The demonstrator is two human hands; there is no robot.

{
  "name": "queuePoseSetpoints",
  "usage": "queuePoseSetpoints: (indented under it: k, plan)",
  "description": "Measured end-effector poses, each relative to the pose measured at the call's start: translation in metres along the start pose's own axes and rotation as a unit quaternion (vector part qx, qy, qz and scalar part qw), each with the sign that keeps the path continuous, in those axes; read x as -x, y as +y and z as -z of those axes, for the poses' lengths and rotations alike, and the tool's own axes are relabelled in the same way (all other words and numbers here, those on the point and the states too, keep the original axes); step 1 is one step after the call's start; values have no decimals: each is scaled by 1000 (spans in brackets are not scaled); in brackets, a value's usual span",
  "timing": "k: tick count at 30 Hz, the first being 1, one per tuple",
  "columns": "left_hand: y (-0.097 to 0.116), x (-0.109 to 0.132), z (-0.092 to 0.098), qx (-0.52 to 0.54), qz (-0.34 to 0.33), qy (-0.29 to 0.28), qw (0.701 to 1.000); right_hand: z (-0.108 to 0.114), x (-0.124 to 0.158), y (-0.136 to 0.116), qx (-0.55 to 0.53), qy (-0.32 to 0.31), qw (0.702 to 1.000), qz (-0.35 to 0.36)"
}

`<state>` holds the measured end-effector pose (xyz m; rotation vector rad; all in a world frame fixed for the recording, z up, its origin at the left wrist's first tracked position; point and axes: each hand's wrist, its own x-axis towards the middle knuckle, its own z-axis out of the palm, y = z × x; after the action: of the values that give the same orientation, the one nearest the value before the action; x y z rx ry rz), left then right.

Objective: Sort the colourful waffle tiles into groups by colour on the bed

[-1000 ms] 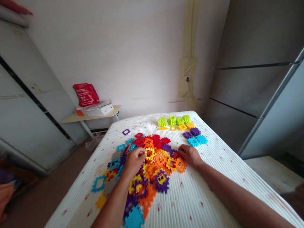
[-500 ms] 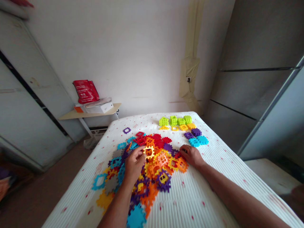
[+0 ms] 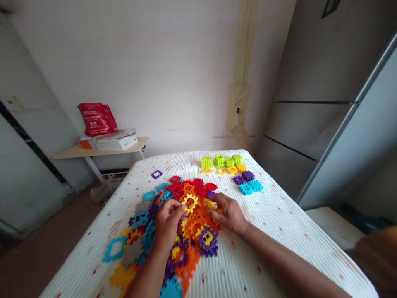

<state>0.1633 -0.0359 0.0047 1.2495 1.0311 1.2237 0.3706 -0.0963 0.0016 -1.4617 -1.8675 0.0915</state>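
Note:
My left hand [image 3: 170,217] is closed, pinching a yellow square frame piece [image 3: 190,202] with notched edges between thumb and fingers, raised over the pile. My right hand [image 3: 228,213] reaches over the right side of the heap, its thumb and fingers curled about another yellow piece [image 3: 210,203], partly hidden by the fingers. Below both hands lies a mixed heap of interlocking plastic pieces, with red pieces [image 3: 198,187] at the back, orange pieces [image 3: 188,265] in front and a purple piece with a yellow centre [image 3: 208,240] near the right hand.
Sorted stacks stand at the back right: green pieces [image 3: 219,161], yellow pieces [image 3: 232,169], purple pieces [image 3: 248,176] and blue pieces [image 3: 251,187]. A lone purple frame [image 3: 156,174] lies at the back left. A side table [image 3: 71,152] bears boxes and a red bag [image 3: 96,120].
My right hand has moved left from the pile's right edge onto the pieces and closed around a yellow one. My left hand still holds the yellow frame. The camera view has shifted slightly.

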Motion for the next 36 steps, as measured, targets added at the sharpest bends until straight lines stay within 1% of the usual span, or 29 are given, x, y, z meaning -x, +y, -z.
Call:
queuePoseSetpoints:
  k: [3, 5, 9, 13, 15, 18, 21, 23, 25, 26, 27, 29, 32, 36]
  plan:
    - [-1, 2, -3, 51, 20, -16, 998, -12, -8, -31, 3, 3, 999, 47]
    - [0, 3, -5, 83, 26, -27, 996, -20, -12, -40, 20, 14, 998, 59]
    - [5, 4, -6, 123, 32, -52, 991, -28, -18, -40, 14, 30, 998, 53]
    - [5, 4, -7, 123, 50, -64, 989, -27, -19, -38, -19, 24, 999, 15]
    - [3, 5, -8, 119, 54, -65, 989, -25, -18, -40, -20, 13, 1000, 7]
    - [-2, 4, -7, 93, 56, -62, 992, -18, -22, -35, 8, -25, 999, 20]
    - [-3, 3, -5, 62, 52, -41, 996, -5, -36, -11, 90, -60, 994, 10]
    - [-2, 2, -3, 49, 41, -26, 998, 9, -53, 14, 171, -71, 982, -29]
    - [0, 1, -1, 35, 28, -18, 999, 25, -72, 42, 258, -75, 960, -82]
    - [0, 1, -1, 29, 23, -16, 999, 32, -81, 56, 292, -86, 945, -115]
    - [0, 1, -1, 23, 20, -16, 999, 38, -91, 68, 322, -107, 929, -147]
    - [1, 2, -1, 12, 16, -19, 1000, 46, -107, 88, 356, -152, 903, -184]
    - [3, 3, -3, -4, 22, -25, 999, 46, -126, 105, 367, -190, 889, -199]
    - [7, 4, -4, -13, 32, -24, 999, 33, -142, 117, 368, -220, 878, -211]
